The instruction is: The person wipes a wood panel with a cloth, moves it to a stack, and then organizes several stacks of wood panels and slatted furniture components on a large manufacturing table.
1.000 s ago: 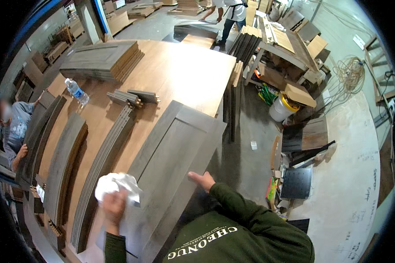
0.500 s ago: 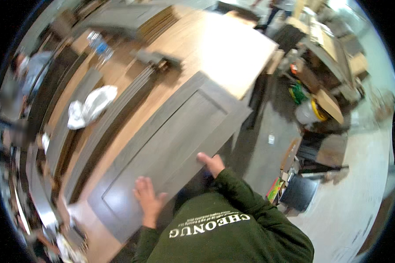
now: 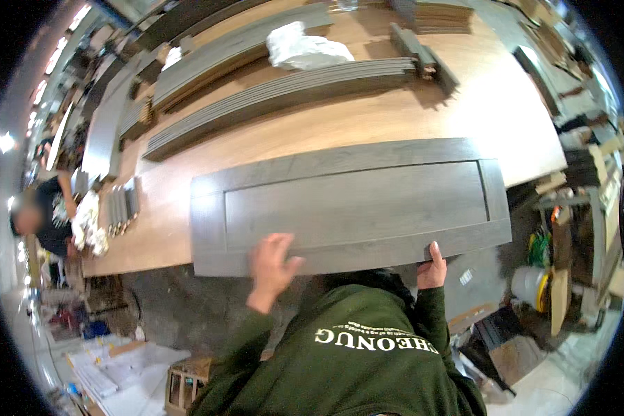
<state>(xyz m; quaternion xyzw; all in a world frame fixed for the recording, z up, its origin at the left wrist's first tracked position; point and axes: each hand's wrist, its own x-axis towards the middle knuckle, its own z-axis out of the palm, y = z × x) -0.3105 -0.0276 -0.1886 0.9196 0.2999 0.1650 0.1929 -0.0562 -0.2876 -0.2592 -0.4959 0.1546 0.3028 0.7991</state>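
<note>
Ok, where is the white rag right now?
In the head view the white rag lies at the far side of the wooden table, on the long grey mouldings, well beyond the grey door panel.

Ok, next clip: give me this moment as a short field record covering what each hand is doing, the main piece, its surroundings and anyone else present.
left hand: left hand flat on the near frame of the grey recessed-panel cabinet door
right hand: right hand gripping the door's near edge
door position: lies flat, near edge overhanging the wooden worktable
on table behind: long grey moulding strips; crumpled white cloth
other person: co-worker in a dark top at the table's left end, holding a white rag
</note>
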